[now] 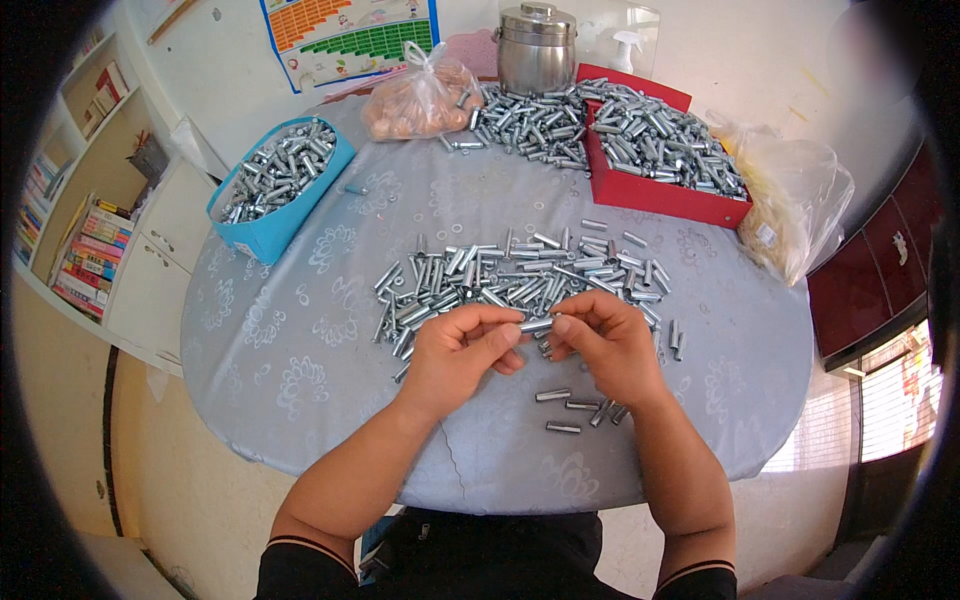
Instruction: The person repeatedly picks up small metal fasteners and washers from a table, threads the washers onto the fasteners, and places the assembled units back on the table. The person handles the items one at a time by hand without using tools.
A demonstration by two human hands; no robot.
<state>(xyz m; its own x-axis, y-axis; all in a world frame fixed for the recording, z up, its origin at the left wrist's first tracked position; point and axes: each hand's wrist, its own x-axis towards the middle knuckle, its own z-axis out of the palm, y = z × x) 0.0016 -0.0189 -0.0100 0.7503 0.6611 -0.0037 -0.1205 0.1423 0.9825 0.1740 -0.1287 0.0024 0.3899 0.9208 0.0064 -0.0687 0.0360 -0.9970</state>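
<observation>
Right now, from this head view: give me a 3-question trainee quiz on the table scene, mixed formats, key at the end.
1. True or false: both the left hand and the right hand grip the same small metal cylinder.
2. Multiple choice: the blue box of metal cylinders sits on which side of the table? A) the person's left B) the person's right C) the near edge
3. Fill in: the shallow container at the far right, full of metal cylinders, is a ____ tray.

Key: 1 true; 2 A; 3 red.
</observation>
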